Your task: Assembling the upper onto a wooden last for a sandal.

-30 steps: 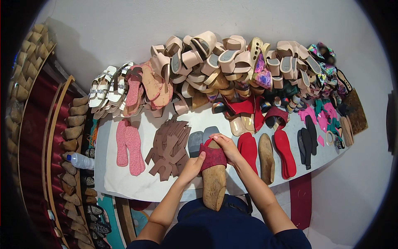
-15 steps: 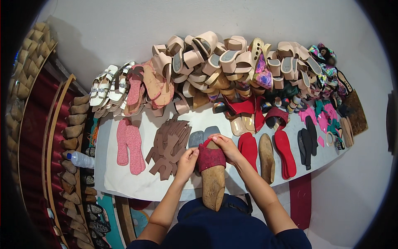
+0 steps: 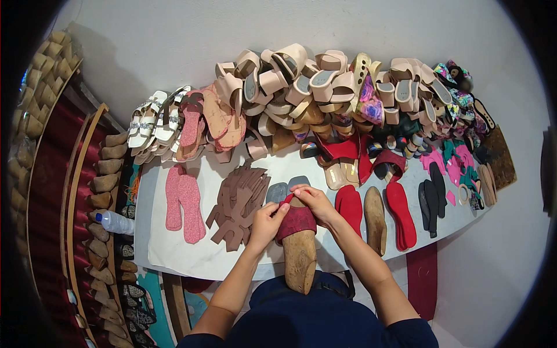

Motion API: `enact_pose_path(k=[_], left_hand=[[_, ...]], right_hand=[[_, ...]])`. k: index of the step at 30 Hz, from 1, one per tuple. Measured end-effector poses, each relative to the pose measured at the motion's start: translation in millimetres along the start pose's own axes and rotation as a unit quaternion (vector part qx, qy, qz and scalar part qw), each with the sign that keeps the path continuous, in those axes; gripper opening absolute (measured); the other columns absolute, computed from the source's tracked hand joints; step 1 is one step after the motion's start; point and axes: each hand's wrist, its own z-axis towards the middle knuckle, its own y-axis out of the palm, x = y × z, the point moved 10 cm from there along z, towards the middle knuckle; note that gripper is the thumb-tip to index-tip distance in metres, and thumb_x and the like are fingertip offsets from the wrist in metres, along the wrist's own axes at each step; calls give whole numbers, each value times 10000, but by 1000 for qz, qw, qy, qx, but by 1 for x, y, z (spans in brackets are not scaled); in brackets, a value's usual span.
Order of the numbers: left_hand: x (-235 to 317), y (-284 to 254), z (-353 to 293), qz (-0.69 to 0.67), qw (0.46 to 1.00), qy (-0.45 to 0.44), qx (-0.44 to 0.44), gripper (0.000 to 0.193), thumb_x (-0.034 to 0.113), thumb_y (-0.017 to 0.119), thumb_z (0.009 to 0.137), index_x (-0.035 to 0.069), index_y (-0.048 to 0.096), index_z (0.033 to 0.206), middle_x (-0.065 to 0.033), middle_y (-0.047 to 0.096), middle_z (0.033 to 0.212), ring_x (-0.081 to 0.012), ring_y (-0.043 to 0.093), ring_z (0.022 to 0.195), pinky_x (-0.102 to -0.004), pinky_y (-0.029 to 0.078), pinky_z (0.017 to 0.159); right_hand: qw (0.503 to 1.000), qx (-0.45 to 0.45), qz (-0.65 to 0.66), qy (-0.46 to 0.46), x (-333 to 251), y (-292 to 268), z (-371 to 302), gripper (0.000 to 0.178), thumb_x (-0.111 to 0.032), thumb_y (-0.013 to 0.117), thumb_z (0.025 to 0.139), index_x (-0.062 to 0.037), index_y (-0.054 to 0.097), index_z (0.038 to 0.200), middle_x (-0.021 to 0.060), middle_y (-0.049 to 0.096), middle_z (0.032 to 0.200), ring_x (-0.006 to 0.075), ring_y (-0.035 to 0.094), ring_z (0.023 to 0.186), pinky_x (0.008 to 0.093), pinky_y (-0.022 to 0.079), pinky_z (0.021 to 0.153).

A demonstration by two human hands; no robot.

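Strap [image 3: 297, 226], around the last [image 3: 300, 264]. Pinched by its red edge [image 3: 288, 199], near the last's far end, in left grip [image 3: 267, 225] and right grip [image 3: 315, 203]. Probably light, soft, flexible; best held by the edge, against the stiff last.

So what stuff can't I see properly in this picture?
All in the head view:
The middle of the wooden form: covered by the dark red strap.
Part of the bright red edge: hidden by the left hand and right hand.
The lowest shoes in the sandal pile: covered by those on top.
The dark thing at far right: cut off by the picture's black rim.
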Motion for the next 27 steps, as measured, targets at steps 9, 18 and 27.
enact_pose_path(k=[9, 18, 27], left_hand=[[-36, 34, -14, -313, 937, -145, -50, 541, 433, 251, 903, -15, 453, 1129, -108, 537, 1052, -146, 512, 955, -273, 398, 836], [-43, 61, -17, -494, 812, -259, -174, 680, 588, 212, 836, 59, 333, 1245, -122, 460, 1178, -204, 480, 1057, -355, 384, 905], [-41, 56, -19, -442, 845, -260, -149, 677, 589, 217, 833, 65, 335, 1245, -122, 459, 1177, -205, 482, 1054, -354, 395, 895]], right_hand=[[997, 13, 68, 44, 9, -2, -3, 248, -189, 514, 838, 19, 547, 969, 21, 491, 1042, 99, 501, 893, 230, 408, 778], [995, 41, -72, -49, -6, -2, 1, 274, -199, 486, 842, 45, 585, 917, 61, 181, 1387, 145, 334, 1173, 278, 285, 938], [959, -29, -276, -54, -24, 3, 3, 442, -378, 334, 886, -132, 421, 1243, 78, 109, 1409, 242, 105, 1287, 375, 83, 1024]])
